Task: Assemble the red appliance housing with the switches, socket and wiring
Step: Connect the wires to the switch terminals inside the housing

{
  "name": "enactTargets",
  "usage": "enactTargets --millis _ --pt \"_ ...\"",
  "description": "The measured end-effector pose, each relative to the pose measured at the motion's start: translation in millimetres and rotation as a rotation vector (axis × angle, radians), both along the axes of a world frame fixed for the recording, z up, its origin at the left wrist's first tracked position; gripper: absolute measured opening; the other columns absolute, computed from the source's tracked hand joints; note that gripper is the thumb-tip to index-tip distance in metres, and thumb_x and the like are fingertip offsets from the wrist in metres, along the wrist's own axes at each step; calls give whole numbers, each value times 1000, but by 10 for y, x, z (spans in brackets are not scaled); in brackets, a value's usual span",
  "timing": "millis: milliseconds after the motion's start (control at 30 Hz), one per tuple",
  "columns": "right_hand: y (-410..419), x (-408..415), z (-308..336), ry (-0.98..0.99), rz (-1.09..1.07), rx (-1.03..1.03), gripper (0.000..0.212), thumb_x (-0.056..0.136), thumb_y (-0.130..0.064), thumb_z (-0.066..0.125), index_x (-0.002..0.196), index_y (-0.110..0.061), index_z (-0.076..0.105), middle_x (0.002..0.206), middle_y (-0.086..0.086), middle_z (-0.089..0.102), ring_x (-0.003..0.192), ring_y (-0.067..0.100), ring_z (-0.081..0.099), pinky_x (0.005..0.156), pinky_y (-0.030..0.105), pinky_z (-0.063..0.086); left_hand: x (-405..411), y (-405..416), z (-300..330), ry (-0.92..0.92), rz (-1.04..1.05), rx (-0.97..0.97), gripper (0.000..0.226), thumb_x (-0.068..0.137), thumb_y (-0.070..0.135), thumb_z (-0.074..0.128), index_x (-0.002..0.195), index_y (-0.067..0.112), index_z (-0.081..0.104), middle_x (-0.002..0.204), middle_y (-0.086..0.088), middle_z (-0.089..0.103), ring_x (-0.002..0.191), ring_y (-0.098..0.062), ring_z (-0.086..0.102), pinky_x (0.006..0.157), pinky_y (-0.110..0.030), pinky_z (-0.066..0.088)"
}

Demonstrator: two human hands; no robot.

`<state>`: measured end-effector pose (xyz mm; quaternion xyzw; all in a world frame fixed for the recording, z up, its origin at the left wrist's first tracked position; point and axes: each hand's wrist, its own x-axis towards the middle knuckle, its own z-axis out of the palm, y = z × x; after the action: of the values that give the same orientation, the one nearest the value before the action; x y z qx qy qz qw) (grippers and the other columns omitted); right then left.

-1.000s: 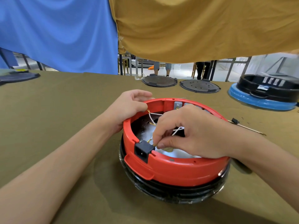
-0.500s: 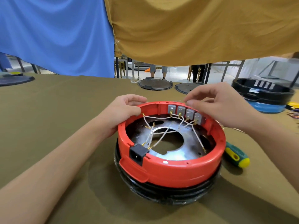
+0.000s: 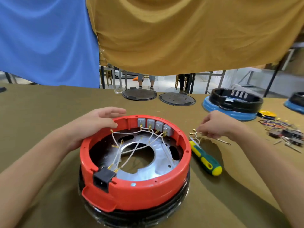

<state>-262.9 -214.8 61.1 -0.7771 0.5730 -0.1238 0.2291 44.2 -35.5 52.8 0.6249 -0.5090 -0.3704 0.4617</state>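
Red housing (image 3: pixel 134 191) sits mid-worktop (image 3: pixel 41 112), left hand (image 3: pixel 97 122) steadying rim w/ relaxed fingers; right hand (image 3: pixel 217 125) has left the switches (image 3: pixel 155 125), now pinching loose wires (image 3: pixel 195 134) beside it, prob. next connection.

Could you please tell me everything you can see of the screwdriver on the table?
The screwdriver lies flat on the olive cloth, just right of the red housing, apart from it. Its chunky handle is dark green with yellow patches and a yellow butt end, which points toward the camera. The shaft end points away, toward the loose white wires that the right hand pinches; the tip is not clear. No hand touches it.
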Motion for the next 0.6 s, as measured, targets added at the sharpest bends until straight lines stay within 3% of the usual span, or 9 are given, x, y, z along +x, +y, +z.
enactTargets --millis 100,200,300,367,433,500,600 --pt "17 -19 13 119 -54 108 31 82 -34 78 81 -5 70 59 2 69 45 9 60 40 16 44 -11 -19 -7 9 -4 -19 51 92 -14 45 116 24 70 118 6 73 102 -23 72 86 -37 58" --pt "37 30 -10 140 -63 162 28 83 -28 79 79 -2 68 50 2 64 34 8 54 37 15 42 -49 -7 9 -14 31 -71 56 89 -20 44 114 24 69 116 4 73 101 -25 72 85 -37 60" --pt "74 61 10 9 -64 250 16 87 -12 72 80 0 65 48 4 61 35 9 53 37 17 44 -130 -10 -6 -77 119 -105 61 84 -23 43 108 26 71 110 7 74 98 -35 70 92 -53 54" --pt "84 48 33 -149 -91 273 8 87 -5 66 83 0 61 53 5 58 39 10 50 39 18 45 -173 -16 -11 -101 172 -103 62 80 -21 43 104 27 73 107 6 74 92 -38 71 86 -54 55" --pt "67 25 34 -283 -102 199 5 88 -4 61 89 2 59 63 8 57 47 12 51 44 20 49 -177 -5 4 -110 187 -79 55 80 -15 46 100 29 73 102 4 74 76 -26 72 71 -41 59" --pt "48 23 27 -392 -61 51 13 92 -8 60 96 4 62 73 11 63 56 14 57 52 22 53 -158 19 34 -125 152 -26 40 76 3 58 99 31 72 89 4 70 63 -14 66 60 -30 52" --pt "88 66 65 -540 23 -173 14 96 -17 59 93 -5 66 83 10 71 68 15 65 59 22 55 -146 38 62 -141 108 13 33 72 18 69 102 33 72 90 9 70 71 -10 68 69 -28 51"
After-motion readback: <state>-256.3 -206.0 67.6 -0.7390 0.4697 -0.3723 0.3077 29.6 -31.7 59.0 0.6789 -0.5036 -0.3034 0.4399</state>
